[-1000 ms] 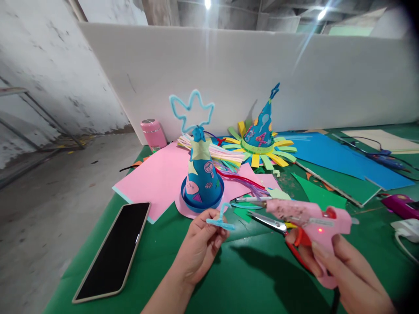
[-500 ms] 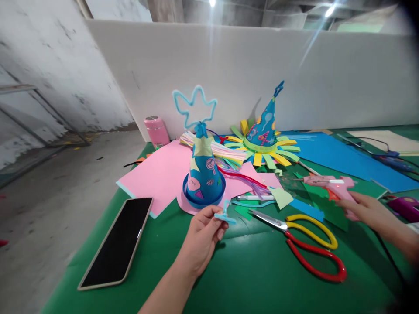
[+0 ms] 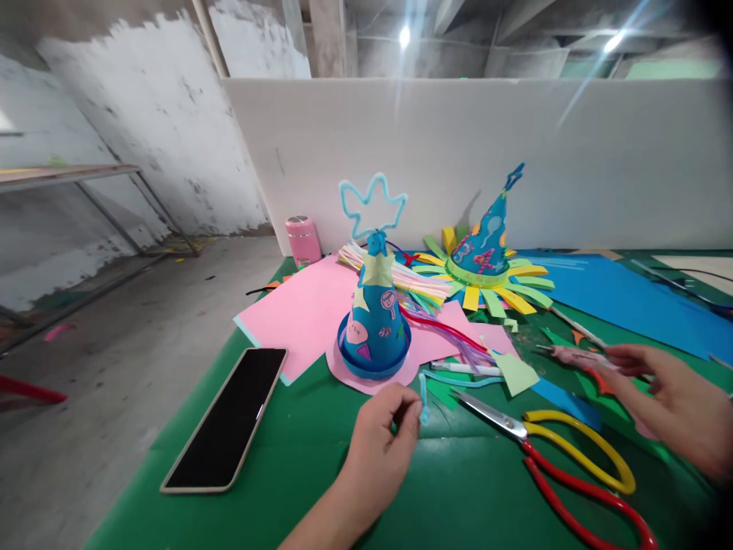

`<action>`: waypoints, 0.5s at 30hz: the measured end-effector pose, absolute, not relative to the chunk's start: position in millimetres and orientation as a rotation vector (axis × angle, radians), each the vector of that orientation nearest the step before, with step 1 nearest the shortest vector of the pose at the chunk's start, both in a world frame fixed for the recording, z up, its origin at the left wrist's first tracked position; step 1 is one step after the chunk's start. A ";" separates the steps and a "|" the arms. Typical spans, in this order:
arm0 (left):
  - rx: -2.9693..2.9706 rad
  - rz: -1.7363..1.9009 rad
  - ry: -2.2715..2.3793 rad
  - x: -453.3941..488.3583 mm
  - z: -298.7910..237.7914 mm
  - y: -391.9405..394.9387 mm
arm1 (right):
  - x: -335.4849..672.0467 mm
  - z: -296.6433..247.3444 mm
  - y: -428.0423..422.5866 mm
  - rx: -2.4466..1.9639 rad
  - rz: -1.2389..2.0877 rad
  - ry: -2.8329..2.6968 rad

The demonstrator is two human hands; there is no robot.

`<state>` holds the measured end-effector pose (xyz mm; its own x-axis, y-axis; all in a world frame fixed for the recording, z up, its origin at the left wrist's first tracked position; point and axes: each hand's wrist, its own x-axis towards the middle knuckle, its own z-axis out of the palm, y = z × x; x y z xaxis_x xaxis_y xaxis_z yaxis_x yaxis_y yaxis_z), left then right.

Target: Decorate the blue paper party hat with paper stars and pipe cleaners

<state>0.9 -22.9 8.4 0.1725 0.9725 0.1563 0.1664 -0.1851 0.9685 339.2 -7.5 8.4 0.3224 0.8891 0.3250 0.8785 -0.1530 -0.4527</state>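
My left hand (image 3: 385, 451) pinches a short light blue pipe cleaner piece (image 3: 424, 399) between thumb and fingertips, in front of a blue paper cone hat (image 3: 375, 309). The hat has a blue cupped brim, stickers and a light blue pipe-cleaner crown (image 3: 375, 205), and stands on a pink paper round (image 3: 337, 367). At the right, my right hand (image 3: 667, 397) has its thumb and fingers around the rear of a pink hot glue gun (image 3: 578, 357), which is tilted on its side low over the table. The fingers partly hide its handle.
Scissors (image 3: 518, 428) with yellow and red handles lie between my hands. A phone (image 3: 229, 420) is at the left, a pink bottle (image 3: 303, 241) behind. A second cone hat (image 3: 484, 244) with paper strips stands back right, beside blue sheets (image 3: 601, 294). A white board (image 3: 458, 153) closes the back.
My right hand has lowered the glue gun and turned it onto its side. The pipe cleaner piece in my left hand now hangs upright. The view has shifted left and up.
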 end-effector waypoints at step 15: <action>2.622 0.993 1.671 -17.1 11.2 -14.8 | 140.4 55.7 94.2 -0.938 0.783 -1.895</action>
